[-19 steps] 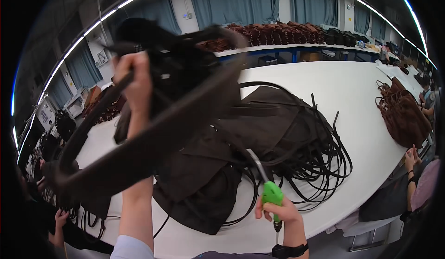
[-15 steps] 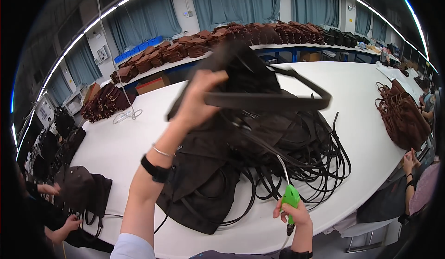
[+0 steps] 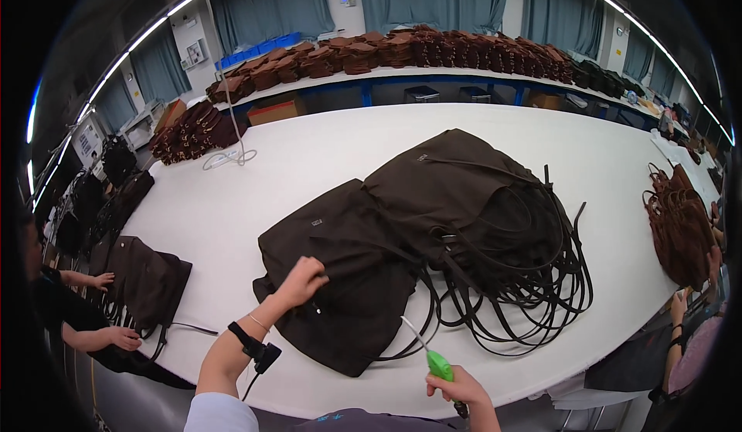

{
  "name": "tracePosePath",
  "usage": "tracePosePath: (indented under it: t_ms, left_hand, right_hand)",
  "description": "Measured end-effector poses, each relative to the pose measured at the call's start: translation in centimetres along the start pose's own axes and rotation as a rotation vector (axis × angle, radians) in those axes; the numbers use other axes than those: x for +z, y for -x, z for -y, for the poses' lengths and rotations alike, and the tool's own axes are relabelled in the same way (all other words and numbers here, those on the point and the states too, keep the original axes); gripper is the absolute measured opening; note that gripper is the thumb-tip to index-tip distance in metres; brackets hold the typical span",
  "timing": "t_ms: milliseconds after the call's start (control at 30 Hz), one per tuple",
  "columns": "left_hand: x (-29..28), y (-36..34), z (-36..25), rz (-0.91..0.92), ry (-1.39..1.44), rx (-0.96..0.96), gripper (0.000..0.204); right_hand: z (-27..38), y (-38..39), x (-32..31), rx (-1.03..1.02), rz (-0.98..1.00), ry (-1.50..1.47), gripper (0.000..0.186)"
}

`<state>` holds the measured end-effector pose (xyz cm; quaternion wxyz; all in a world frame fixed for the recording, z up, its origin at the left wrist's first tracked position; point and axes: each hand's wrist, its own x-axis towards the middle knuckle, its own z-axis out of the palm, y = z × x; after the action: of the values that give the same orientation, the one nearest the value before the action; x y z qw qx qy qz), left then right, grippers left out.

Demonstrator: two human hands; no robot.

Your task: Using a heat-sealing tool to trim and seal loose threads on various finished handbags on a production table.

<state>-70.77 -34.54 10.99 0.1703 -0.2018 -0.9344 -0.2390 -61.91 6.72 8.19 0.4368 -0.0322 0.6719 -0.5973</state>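
My left hand (image 3: 303, 280) is closed with its fingers curled, over the near dark brown bag (image 3: 340, 254). Whether anything is pinched in those fingers is hidden. A small pale piece shows on the bag just below them. In my right hand (image 3: 462, 389) is a green air blow gun (image 3: 440, 365) with a thin metal nozzle. The nozzle tip points up and left, near the bag's lower right edge. Behind and to the right lies a pile of similar dark bags (image 3: 456, 177), their long straps (image 3: 533, 331) spilling over the white table (image 3: 603, 146).
At the left, a co-worker's hands (image 3: 124, 338) rest at another dark bag (image 3: 147, 281). Reddish-brown bags (image 3: 680, 231) stand at the right edge, near another person's hands. A coiled cable (image 3: 232, 158) hangs at the far left. Stacked brown pieces (image 3: 386, 49) line the back bench.
The dark bag that my left hand held up by its strap is down on the table and let go. My left hand has lowered over the near bag; the blow gun has moved left and down.
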Motion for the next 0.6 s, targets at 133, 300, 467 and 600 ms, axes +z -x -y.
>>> tracePosePath:
  t_ms: [133, 300, 467, 600]
  left_hand:
    - [-5.3, -0.2, -0.8, -0.371, 0.141, -0.421, 0.013]
    - [-8.1, 0.9, -3.2, -0.45, 0.115, -0.349, 0.01]
    - [-7.6, 1.2, -3.6, -0.388, -0.068, -0.169, 0.014]
    - [-3.1, 1.0, -1.6, -0.112, -0.39, -0.021, 0.017]
  right_hand:
    - [5.2, -1.7, 4.0, -0.091, 0.02, 0.289, 0.041]
    - [9.0, -2.9, 5.6, -0.109, -0.034, 0.576, 0.051]
    - [7.6, -4.9, 5.5, -0.085, -0.088, 0.761, 0.054]
    - [6.3, -5.8, 5.6, -0.126, -0.203, 0.814, 0.055]
